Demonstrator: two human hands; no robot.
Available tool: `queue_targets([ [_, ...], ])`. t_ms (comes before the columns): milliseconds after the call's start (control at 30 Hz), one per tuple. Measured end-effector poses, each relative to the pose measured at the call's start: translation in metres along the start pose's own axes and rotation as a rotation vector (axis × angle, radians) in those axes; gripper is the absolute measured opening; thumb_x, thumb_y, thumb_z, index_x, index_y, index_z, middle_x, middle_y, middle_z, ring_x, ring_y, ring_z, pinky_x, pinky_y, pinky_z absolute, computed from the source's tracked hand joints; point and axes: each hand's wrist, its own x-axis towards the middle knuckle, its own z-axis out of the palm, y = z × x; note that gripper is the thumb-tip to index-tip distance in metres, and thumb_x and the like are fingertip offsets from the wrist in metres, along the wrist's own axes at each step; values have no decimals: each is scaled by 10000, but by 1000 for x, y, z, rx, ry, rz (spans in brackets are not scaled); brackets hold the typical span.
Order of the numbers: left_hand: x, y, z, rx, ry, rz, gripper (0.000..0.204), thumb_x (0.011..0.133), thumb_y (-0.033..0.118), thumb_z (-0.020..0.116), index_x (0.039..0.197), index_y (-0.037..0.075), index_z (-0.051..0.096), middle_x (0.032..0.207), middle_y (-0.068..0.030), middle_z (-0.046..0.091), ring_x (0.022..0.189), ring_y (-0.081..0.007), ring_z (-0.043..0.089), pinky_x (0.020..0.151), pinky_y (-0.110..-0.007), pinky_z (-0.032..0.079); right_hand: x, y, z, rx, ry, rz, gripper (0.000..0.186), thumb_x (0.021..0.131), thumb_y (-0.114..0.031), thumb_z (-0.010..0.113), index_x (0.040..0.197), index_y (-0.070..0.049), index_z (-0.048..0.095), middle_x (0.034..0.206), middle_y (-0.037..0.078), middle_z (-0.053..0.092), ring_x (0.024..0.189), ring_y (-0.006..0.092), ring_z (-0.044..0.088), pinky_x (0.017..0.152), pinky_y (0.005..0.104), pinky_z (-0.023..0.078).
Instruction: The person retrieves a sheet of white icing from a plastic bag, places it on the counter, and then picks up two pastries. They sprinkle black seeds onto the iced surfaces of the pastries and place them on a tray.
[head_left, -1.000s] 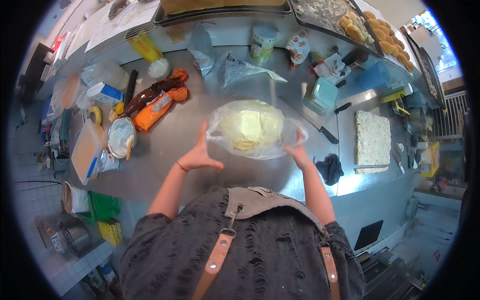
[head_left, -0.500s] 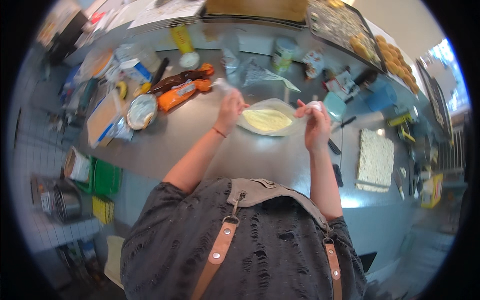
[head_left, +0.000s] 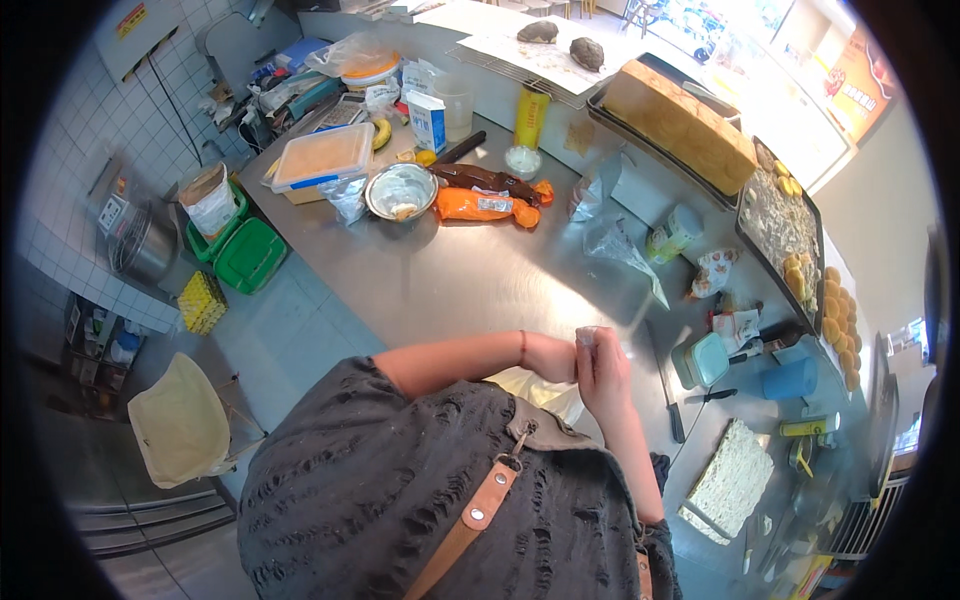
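My left hand [head_left: 550, 357] is closed in a loose fist beside my right hand [head_left: 605, 372], and the two nearly touch. Between and below them, close to my apron, part of a plastic bag [head_left: 545, 390] with pale yellow contents shows. The bag's gathered whitish plastic sticks up at the fingers of my right hand, which are pinched round it. The fingers of my left hand are turned away, but they appear closed on the bag's edge. My forearms and torso hide most of the bag.
Beyond the hands lie orange and brown wrapped packages [head_left: 485, 206], with a metal bowl [head_left: 401, 192] at their left. A clear piping bag [head_left: 620, 250] and a tin [head_left: 674, 235] stand farther right. A knife [head_left: 677, 420] and a pale slab [head_left: 730, 480] lie to the right.
My hands, held apart with the bag spread open between them, have come together and nearer my body, gathering the bag's mouth. The view has swung to the left.
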Motion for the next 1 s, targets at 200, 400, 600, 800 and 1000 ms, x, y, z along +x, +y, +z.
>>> queue_targets([
  [200, -34, 12, 21, 17, -8, 106, 238, 997, 84, 531, 1150, -83, 602, 1073, -155, 655, 1035, -218, 594, 931, -356, 494, -4, -10, 4, 31, -205, 10, 223, 960, -106, 653, 1159, -12, 621, 1041, 182, 681, 1031, 339, 632, 876, 426, 512],
  [400, -37, 5, 11, -554, 184, -206, 244, 1045, 189, 482, 1164, 39, 634, 1003, -82, 667, 749, -102, 561, 645, -268, 460, -14, -14, -6, -9, -176, 312, 397, 929, -168, 741, 1263, -53, 559, 1063, 153, 713, 867, 325, 691, 781, 419, 549],
  [600, -50, -6, 9, -791, 342, -246, 529, 1115, 381, 301, 1185, 47, 705, 1066, -116, 740, 635, -91, 536, 543, -223, 393, -47, -6, -5, 83, -56, 333, 144, 892, -52, 775, 855, 0, 646, 784, 109, 688, 630, 189, 646, 594, 310, 524],
  [800, -49, -9, 10, -1128, 329, -238, 529, 1130, 415, 322, 1033, 43, 686, 1070, -106, 724, 675, -151, 587, 670, -300, 516, -54, 1, 13, 101, -238, 323, 88, 896, -43, 771, 900, -16, 687, 805, 103, 706, 655, 172, 663, 608, 306, 537],
  [1000, -69, 27, 17, 745, 410, -164, 280, 1006, 244, 587, 832, 48, 686, 1186, -209, 668, 998, -280, 703, 922, -425, 546, -62, 39, 35, 450, 113, 458, 141, 981, -85, 687, 1098, -5, 681, 1030, 85, 731, 882, 139, 678, 776, 286, 551],
])
